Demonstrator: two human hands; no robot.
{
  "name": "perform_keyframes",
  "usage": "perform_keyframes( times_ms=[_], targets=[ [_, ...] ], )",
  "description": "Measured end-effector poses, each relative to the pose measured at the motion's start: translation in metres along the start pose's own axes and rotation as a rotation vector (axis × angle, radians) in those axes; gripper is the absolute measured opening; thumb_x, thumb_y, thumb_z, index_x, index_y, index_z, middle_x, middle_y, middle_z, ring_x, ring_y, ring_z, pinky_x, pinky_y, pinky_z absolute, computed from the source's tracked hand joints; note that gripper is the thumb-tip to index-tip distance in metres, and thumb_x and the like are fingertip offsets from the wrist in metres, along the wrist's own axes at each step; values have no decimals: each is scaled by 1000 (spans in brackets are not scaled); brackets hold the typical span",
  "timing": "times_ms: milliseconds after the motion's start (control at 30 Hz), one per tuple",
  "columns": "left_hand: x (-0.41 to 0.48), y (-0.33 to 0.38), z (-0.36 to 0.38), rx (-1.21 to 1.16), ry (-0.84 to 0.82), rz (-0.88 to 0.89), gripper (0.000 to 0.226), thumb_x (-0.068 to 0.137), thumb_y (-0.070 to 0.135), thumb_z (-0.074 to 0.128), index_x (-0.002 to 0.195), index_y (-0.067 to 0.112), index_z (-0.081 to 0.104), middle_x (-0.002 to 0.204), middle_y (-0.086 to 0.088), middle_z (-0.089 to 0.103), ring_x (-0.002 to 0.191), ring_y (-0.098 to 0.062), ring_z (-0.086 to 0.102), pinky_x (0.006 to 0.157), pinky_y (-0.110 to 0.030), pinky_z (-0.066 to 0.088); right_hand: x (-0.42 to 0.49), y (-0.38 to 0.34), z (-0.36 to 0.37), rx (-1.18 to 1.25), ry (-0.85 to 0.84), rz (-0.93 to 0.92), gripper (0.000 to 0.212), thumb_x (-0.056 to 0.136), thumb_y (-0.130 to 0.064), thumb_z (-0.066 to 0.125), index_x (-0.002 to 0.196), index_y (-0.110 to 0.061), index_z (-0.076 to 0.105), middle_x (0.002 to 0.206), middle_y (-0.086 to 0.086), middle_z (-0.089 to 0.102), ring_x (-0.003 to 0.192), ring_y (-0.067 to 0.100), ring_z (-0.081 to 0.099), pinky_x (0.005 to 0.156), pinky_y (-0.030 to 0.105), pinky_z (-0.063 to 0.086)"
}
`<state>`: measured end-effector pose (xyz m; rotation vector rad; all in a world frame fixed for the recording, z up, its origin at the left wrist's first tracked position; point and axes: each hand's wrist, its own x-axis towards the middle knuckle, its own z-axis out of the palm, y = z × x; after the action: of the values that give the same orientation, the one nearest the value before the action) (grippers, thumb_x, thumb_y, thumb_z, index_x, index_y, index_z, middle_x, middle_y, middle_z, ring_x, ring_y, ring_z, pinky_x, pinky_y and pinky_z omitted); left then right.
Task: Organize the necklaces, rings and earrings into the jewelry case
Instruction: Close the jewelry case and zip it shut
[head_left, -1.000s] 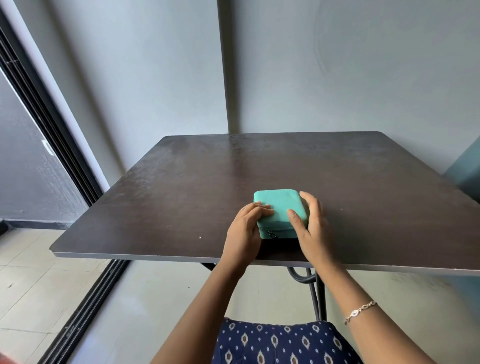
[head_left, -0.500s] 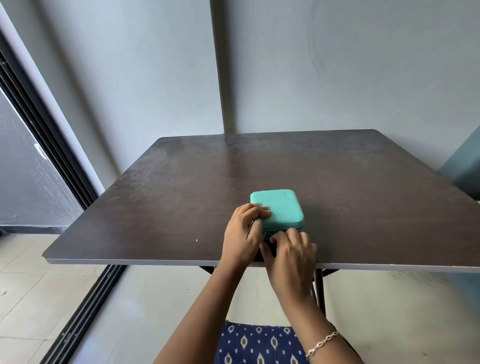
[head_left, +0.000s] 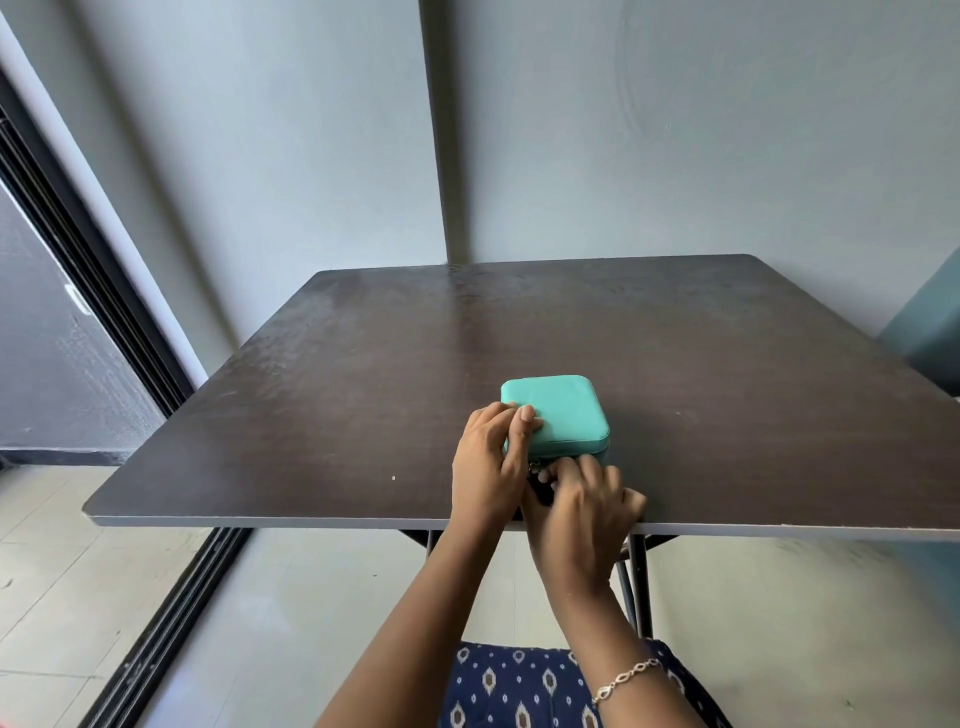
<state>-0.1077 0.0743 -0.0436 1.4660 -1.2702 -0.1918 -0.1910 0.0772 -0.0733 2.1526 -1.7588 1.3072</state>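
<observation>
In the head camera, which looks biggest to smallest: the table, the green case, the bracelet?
1. Table
2. Case
3. Bracelet, smallest even though it is nearest the camera.

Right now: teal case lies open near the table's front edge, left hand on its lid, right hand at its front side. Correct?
No: the teal case is closed, lid down, per the head view. The rest holds: near the front edge of the table, left hand on its lid, right hand at its front side.

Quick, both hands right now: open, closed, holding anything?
Left hand: closed on the case, at its left side.
Right hand: curled at the case's near edge; grip cannot be told.
</observation>
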Motion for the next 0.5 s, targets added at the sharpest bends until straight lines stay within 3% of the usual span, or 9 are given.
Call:
perform_keyframes(
  times_ms=[200, 300, 367, 500],
  targets=[
    [0, 1, -1, 4, -6, -6, 64, 85, 54, 27, 84, 9, 72, 88, 5, 65, 94, -13, 54, 76, -21, 42, -1, 0, 4, -60, -7, -12, 30, 76, -42, 45, 66, -18, 60, 69, 2, 59, 68, 26, 55, 65, 34, 22],
    [1, 1, 0, 1, 7, -7, 64, 85, 54, 26, 84, 9, 72, 90, 2, 67, 95, -13, 55, 77, -22, 42, -3, 4, 2, -6, 5, -29, 26, 77, -36, 43, 68, -20, 62, 70, 0, 60, 70, 25, 56, 68, 34, 31],
    [1, 1, 1, -10, 12, -17, 65, 85, 54, 25, 84, 9, 72, 89, 3, 67, 95, -13, 55, 78, -24, 42, -3, 2, -1, 0, -12, -15, 29, 77, -43, 44, 68, -21, 61, 70, -2, 60, 70, 24, 56, 68, 34, 32],
    [2, 1, -1, -35, 0, -13, 68, 84, 55, 24, 85, 8, 73, 92, 0, 70, 95, -8, 53, 80, -17, 41, -1, -7, -2, -89, -73, 41, 26, 67, -43, 65, 65, -17, 59, 68, 3, 60, 68, 28, 55, 66, 36, 35]
  ],
)
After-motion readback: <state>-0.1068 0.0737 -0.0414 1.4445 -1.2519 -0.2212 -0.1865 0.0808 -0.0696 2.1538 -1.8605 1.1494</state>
